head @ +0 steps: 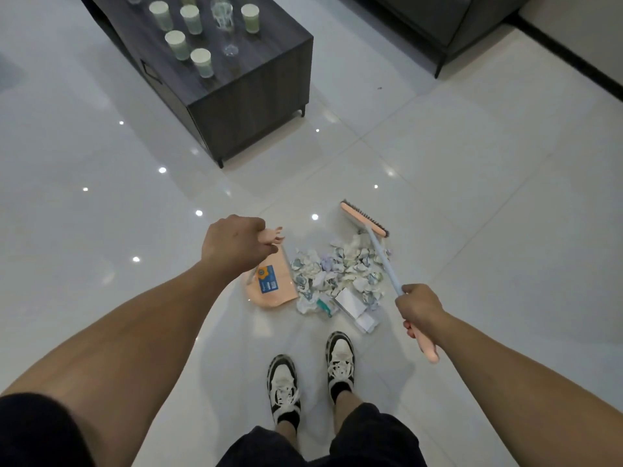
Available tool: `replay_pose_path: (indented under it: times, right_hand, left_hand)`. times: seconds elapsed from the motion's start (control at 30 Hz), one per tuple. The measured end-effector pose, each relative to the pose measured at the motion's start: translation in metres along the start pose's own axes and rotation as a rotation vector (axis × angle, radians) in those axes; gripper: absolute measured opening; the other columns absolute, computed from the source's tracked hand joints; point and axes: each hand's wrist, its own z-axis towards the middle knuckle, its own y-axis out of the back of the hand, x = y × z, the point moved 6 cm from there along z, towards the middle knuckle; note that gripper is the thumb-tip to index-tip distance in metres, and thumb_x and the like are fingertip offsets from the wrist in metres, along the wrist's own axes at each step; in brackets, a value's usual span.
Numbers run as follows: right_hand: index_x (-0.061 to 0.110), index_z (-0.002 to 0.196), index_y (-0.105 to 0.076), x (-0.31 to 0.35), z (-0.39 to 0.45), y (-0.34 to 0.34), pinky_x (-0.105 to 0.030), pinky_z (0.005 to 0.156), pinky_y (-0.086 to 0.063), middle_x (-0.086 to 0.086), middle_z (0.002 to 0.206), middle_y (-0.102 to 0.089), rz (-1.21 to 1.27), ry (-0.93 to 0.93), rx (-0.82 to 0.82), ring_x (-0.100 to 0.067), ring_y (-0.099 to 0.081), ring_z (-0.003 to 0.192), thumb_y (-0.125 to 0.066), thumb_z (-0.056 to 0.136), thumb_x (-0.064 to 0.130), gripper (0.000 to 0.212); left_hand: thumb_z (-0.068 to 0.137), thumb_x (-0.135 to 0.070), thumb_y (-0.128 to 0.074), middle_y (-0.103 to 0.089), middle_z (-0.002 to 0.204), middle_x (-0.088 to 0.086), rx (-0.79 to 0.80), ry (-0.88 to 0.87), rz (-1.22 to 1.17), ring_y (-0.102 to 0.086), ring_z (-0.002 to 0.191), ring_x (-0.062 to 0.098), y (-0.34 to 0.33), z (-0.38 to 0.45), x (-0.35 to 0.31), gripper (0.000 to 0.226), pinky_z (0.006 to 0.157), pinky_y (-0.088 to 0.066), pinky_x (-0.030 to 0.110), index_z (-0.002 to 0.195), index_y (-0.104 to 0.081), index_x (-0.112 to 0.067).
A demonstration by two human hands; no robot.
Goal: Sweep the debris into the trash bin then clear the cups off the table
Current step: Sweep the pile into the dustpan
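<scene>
While the dark coffee table (256,92) carries pale paper cups (201,62), a pile of crumpled paper debris (337,278) lies on the tiles between peach dustpan (269,288) and broom (365,219); left hand (232,242) grips the dustpan handle, right hand (419,308) the broomstick.

floor (472,163): glossy white tiles, light spots | sofa (438,18): dark, top right
</scene>
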Motion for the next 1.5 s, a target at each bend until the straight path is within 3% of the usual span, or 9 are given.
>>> replay_pose_path:
  times: [0.3, 0.6, 0.9, 1.1, 1.33, 1.5]
  right_hand:
    - [-0.007, 0.101, -0.058, -0.027, 0.028, 0.022, -0.024, 0.045, -0.036, -0.015, 0.068, -0.05, 0.155, -0.16, 0.023, -0.023, -0.042, 0.049, -0.041, 0.09, -0.002, 0.021]
    - [0.001, 0.094, -0.059, -0.048, 0.038, 0.007, -0.023, 0.043, -0.038, -0.014, 0.064, -0.051, 0.119, -0.191, 0.122, -0.021, -0.041, 0.045, -0.045, 0.091, 0.0, 0.014]
    - [-0.003, 0.11, -0.058, -0.038, -0.005, -0.025, -0.021, 0.041, -0.037, -0.013, 0.065, -0.05, 0.049, -0.183, 0.225, -0.02, -0.041, 0.045, -0.042, 0.092, -0.001, 0.025]
    - [0.01, 0.109, -0.057, -0.038, -0.04, -0.074, -0.025, 0.043, -0.038, -0.013, 0.073, -0.048, 0.082, -0.145, 0.325, -0.02, -0.041, 0.051, -0.043, 0.095, 0.003, 0.021]
    - [0.016, 0.123, -0.056, -0.049, -0.068, -0.146, -0.024, 0.042, -0.039, -0.008, 0.062, -0.05, 0.292, -0.148, 0.453, -0.015, -0.044, 0.041, -0.048, 0.095, 0.01, 0.029]
    - [0.022, 0.119, -0.055, -0.039, -0.089, -0.181, -0.022, 0.039, -0.038, -0.007, 0.056, -0.051, 0.388, -0.174, 0.464, -0.013, -0.043, 0.036, -0.047, 0.097, 0.009, 0.027]
  left_hand:
    - [0.066, -0.062, -0.07, -0.051, 0.058, -0.006, 0.039, -0.022, -0.008, -0.052, 0.061, 0.021, -0.005, 0.025, -0.022, 0.043, 0.051, -0.029, 0.028, 0.059, -0.048, -0.025]
    - [0.068, -0.057, -0.07, -0.052, 0.057, -0.006, 0.063, -0.027, 0.038, -0.053, 0.06, 0.02, -0.019, 0.023, -0.04, 0.038, 0.049, -0.03, 0.027, 0.065, -0.054, -0.023]
    - [0.065, -0.051, -0.072, -0.048, 0.053, -0.004, 0.049, -0.016, -0.007, -0.048, 0.054, 0.021, -0.025, 0.013, -0.03, 0.041, 0.046, -0.025, 0.025, 0.061, -0.047, -0.018]
    - [0.065, -0.056, -0.069, -0.049, 0.051, -0.003, 0.026, 0.012, -0.028, -0.046, 0.051, 0.015, -0.027, -0.003, 0.002, 0.044, 0.045, -0.023, 0.024, 0.061, -0.045, -0.02]
    - [0.064, -0.061, -0.063, -0.051, 0.052, -0.005, 0.03, 0.024, -0.068, -0.049, 0.051, 0.013, -0.022, -0.013, 0.027, 0.043, 0.046, -0.027, 0.025, 0.062, -0.047, -0.021]
    - [0.064, -0.059, -0.063, -0.049, 0.051, -0.003, 0.009, -0.022, -0.067, -0.05, 0.054, 0.021, -0.02, -0.025, 0.035, 0.043, 0.046, -0.024, 0.025, 0.061, -0.045, -0.02]
